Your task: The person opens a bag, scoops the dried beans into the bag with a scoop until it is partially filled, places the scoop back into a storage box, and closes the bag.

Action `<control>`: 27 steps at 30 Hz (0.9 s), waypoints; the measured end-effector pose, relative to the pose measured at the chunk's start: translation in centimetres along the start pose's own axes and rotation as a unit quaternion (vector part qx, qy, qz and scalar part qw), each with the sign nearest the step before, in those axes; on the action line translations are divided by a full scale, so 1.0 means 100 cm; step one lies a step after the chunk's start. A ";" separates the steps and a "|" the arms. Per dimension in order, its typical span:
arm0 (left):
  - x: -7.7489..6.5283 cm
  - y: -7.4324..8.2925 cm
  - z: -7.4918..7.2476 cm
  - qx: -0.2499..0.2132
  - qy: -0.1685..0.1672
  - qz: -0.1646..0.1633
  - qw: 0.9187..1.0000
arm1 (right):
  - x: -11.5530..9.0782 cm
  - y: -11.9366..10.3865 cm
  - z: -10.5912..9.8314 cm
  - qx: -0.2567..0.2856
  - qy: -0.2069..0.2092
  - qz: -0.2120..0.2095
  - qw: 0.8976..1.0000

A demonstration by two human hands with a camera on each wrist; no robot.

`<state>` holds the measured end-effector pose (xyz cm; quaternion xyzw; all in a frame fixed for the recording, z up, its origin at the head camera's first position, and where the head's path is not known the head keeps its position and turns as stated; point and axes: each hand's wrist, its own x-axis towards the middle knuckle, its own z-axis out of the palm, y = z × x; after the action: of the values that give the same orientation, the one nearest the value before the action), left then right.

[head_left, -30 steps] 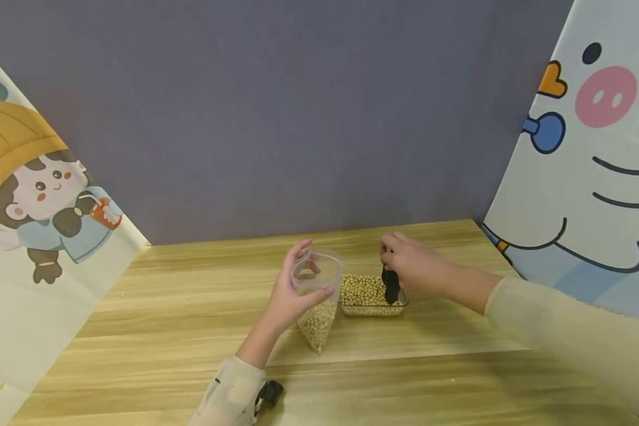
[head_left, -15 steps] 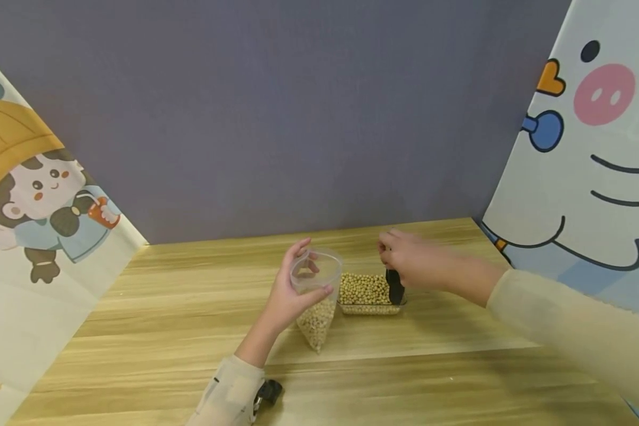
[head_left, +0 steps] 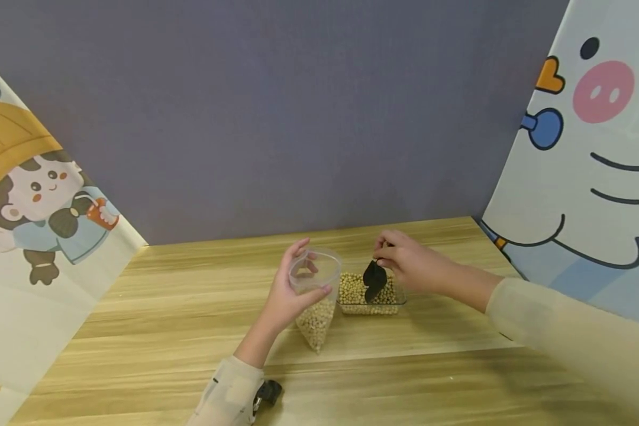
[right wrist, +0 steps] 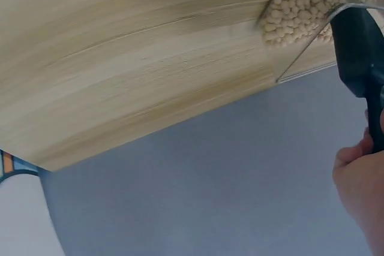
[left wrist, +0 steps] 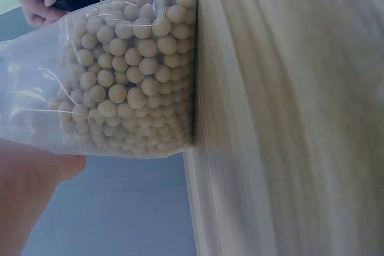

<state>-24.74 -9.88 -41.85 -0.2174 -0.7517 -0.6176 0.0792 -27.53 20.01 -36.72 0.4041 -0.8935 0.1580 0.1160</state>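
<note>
My left hand [head_left: 287, 299] holds a clear plastic bag [head_left: 316, 331] by its wide-open mouth, fingers and thumb around the rim. Soybeans [left wrist: 132, 70] fill the bag's lower part, and its bottom touches the table. To the right, my right hand [head_left: 411, 261] pinches the handle of a small black scoop [head_left: 375, 280]. The scoop is tilted over a clear rectangular container [head_left: 370, 310] of soybeans [head_left: 350, 288]. Seen from the right wrist, the scoop [right wrist: 358, 52] covers part of the container's edge; whether beans lie in the scoop is hidden.
Both things stand on a wood-grain table [head_left: 191, 331]. Behind it rises a grey-blue panel [head_left: 309, 130]. Side panels with cartoon prints [head_left: 602, 92] border the table left and right. A small black device [head_left: 269, 391] sits at the left sleeve.
My right hand has turned, and the scoop has shifted left from the container's right end to above its middle, its broad face now showing. The left hand and bag stay nearly still.
</note>
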 end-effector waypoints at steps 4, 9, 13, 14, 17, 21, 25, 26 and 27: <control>0.001 0.000 0.000 -0.003 -0.004 0.001 1.000 | -0.014 0.009 -0.003 0.010 -0.012 0.011 1.000; 0.002 0.001 0.000 -0.003 -0.008 0.006 1.000 | -0.029 0.016 -0.007 0.027 -0.072 0.040 0.996; 0.001 0.004 -0.001 0.002 -0.009 0.008 1.000 | -0.035 0.021 -0.006 0.047 -0.086 0.058 0.994; 0.001 0.004 -0.002 0.003 -0.009 0.009 1.000 | -0.036 0.022 -0.004 0.053 -0.085 0.062 0.993; -0.001 0.005 -0.003 0.008 -0.004 0.008 1.000 | -0.041 0.023 0.002 0.063 -0.072 0.071 0.993; -0.001 0.006 -0.006 0.009 0.003 0.005 1.000 | -0.050 0.022 0.010 0.081 -0.054 0.100 0.990; -0.001 0.007 -0.008 0.009 0.002 0.008 1.000 | -0.057 0.018 0.018 0.105 -0.036 0.132 0.985; -0.001 0.007 -0.008 0.008 0.004 0.009 1.000 | -0.058 0.017 0.020 0.113 -0.033 0.138 0.983; -0.001 0.007 -0.008 0.009 0.007 0.009 1.000 | -0.060 0.015 0.022 0.121 -0.030 0.143 0.982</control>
<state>-24.48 -10.62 -41.10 -0.2190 -0.7543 -0.6120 0.0922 -25.04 24.22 -41.07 0.2874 -0.9195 0.2678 0.0158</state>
